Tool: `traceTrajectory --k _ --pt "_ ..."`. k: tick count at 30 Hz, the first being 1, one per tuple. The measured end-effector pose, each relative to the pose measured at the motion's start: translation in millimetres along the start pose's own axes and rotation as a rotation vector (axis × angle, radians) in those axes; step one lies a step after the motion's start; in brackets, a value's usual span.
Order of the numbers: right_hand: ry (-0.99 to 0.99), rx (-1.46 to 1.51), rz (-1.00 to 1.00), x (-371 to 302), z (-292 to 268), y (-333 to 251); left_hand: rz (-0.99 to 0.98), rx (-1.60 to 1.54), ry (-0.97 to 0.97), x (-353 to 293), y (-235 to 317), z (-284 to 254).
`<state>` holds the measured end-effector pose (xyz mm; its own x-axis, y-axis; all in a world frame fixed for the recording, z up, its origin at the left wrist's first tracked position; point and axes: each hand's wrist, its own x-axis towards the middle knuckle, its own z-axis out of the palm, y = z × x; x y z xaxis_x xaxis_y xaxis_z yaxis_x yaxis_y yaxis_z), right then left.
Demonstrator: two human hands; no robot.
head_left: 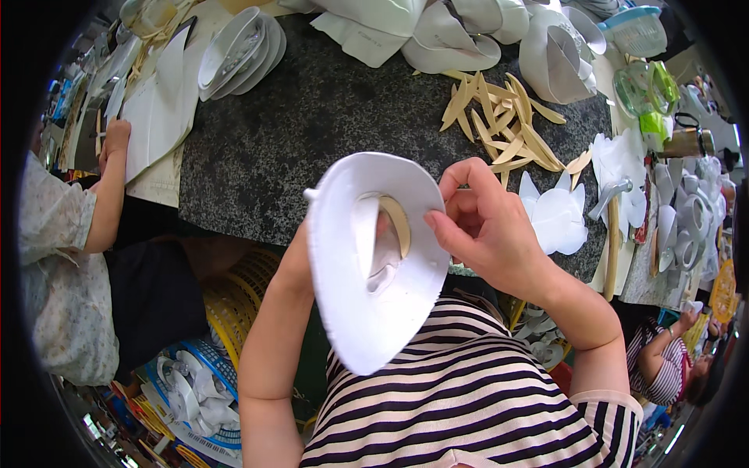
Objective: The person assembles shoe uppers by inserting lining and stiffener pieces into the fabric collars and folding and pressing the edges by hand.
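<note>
A white shoe upper, cone-shaped and facing me with its wide opening, is held up in front of my chest. A curved cream-coloured strip shows inside it, beside the inner opening. My left hand supports the upper from behind at its left side, most of its fingers hidden by it. My right hand is closed at the right edge, thumb and index finger pinching the rim. Beyond it lies a loose pile of cream curved strips on the dark speckled tabletop.
White uppers lie along the far edge, with a nested stack at far left. On the right are flat white pieces and a hammer. A co-worker's arm is at left, above a blue basket of white pieces.
</note>
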<state>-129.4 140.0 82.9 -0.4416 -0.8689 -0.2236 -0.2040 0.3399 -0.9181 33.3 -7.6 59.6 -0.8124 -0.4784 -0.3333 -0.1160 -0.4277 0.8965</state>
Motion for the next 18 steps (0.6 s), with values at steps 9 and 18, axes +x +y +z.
traceTrajectory --k 9,18 --pt "0.118 -0.402 -0.709 7 -12 6 -0.035 0.195 0.032 15 -7 -7" --pt "-0.295 -0.767 -1.121 25 -12 0 -0.034 0.145 -0.099 16 -18 -12"
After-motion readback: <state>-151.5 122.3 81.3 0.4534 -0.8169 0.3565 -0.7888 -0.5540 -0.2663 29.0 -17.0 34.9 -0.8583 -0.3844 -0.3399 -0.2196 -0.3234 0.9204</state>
